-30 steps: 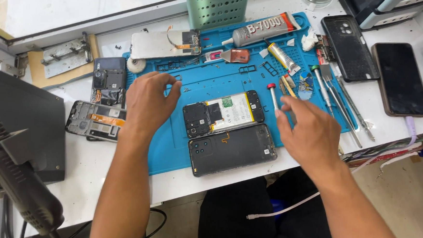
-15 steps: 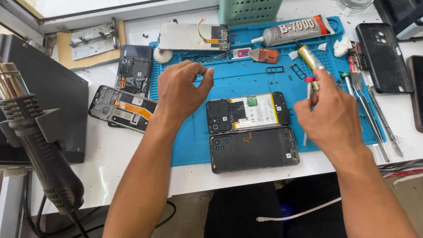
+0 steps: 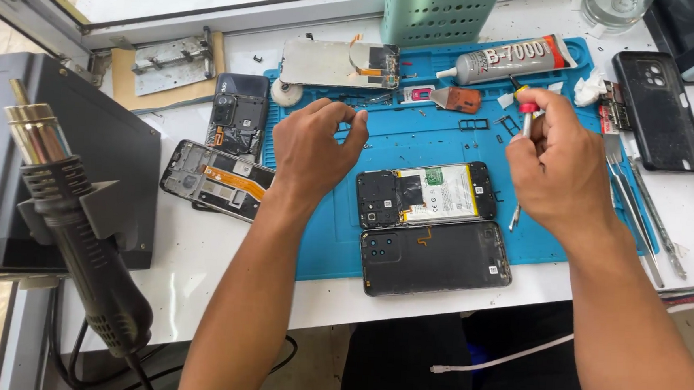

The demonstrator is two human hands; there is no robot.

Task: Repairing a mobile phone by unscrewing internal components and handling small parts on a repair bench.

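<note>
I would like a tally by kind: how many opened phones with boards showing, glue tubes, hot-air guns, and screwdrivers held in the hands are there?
Opened phones with boards showing: 3
Glue tube: 1
Hot-air gun: 1
Screwdriver, in the right hand: 1
Total: 6

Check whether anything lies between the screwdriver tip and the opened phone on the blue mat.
Nothing visible does. The right hand holds the screwdriver upright beside the opened phone; only bare blue mat separates them.
</note>
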